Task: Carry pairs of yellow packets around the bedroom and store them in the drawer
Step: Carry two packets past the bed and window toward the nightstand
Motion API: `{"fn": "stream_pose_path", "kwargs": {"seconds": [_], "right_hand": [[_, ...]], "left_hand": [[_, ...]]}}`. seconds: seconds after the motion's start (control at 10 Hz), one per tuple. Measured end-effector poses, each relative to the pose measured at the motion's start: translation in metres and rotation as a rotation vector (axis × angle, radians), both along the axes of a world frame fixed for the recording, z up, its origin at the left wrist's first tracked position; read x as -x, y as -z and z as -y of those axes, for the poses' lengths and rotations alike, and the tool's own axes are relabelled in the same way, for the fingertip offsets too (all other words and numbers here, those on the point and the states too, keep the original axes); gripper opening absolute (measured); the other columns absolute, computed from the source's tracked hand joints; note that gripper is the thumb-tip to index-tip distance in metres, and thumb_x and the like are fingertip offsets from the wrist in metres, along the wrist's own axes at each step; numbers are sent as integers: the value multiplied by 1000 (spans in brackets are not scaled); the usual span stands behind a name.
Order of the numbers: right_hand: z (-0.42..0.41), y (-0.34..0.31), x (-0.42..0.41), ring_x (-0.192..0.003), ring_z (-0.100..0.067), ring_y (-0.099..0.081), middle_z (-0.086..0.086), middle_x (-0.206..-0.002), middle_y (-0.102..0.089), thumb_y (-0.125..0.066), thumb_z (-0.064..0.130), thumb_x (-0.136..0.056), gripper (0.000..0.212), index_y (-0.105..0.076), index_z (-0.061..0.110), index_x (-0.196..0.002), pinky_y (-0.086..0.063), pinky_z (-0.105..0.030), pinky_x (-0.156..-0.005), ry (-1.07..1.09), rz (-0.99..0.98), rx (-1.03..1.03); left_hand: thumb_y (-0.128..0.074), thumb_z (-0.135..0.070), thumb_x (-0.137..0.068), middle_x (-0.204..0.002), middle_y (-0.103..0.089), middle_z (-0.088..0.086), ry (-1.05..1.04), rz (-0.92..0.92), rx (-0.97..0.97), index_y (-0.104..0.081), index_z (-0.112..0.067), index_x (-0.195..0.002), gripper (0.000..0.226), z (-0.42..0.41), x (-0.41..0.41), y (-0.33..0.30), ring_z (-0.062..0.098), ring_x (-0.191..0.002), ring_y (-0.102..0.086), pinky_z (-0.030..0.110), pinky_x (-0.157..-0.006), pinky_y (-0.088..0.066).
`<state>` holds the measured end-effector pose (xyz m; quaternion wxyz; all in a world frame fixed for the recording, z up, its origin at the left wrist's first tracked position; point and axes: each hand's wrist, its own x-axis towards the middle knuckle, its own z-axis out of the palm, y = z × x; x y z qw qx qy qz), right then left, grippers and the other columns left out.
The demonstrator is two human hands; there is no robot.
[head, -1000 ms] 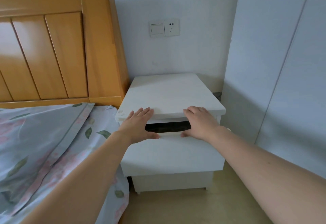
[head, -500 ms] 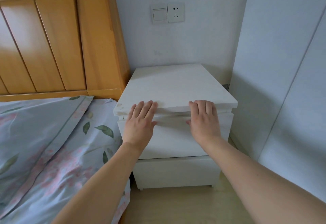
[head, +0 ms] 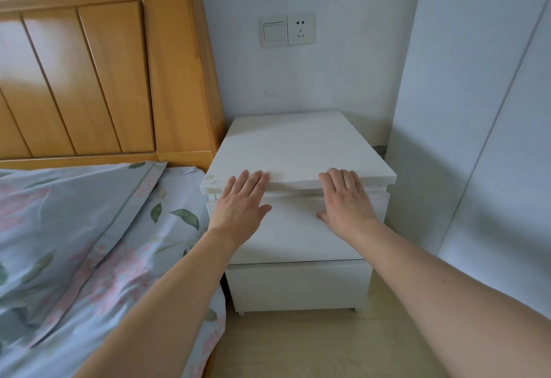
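Note:
A white bedside cabinet [head: 298, 145] stands between the bed and a white wall panel. Its upper drawer [head: 293, 231] is pushed in flush with the cabinet front. My left hand [head: 240, 207] presses flat on the left part of the drawer front, fingers straight and reaching the edge of the top board. On the right part of the same front lies my right hand [head: 346, 200], also flat with straight fingers. No yellow packets are in view; the drawer's inside is hidden.
A lower drawer [head: 298, 286] sits under the upper one. The bed with a floral blue cover [head: 74, 243] and a wooden headboard [head: 98, 73] fills the left. A switch and socket [head: 287, 30] are on the wall. Light wooden floor [head: 313, 345] lies in front.
The upper drawer went from partly open, with a dark gap, to fully pushed in. Both hands followed it forward, pressing flat on its front.

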<state>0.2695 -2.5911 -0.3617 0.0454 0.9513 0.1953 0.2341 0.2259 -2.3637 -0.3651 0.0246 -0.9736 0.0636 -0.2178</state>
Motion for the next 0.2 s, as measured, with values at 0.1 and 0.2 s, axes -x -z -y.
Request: {"fn": "stream_pose_path", "kwargs": {"seconds": [0.1,0.2], "right_hand": [[9,-6,20,-146,-30,-6,-9,-156,-7,-65,46,-85,93,-11,7,-151,-2,-43,-121,-65,-102,-94],[18,-10,38,-149,-25,6,-6,-161,4,-58,47,-90,96,4,10,-153,2,-40,-122,-71,-171,-144]], "left_hand": [[-27,-46,-103,-164,6,-2,28,28,36,3,-18,-156,67,7,18,-2,18,-150,11,34,-121,9],[-24,-48,-102,-162,11,-2,60,71,48,6,-18,-155,68,17,32,-2,17,-149,16,34,-121,10]]}}
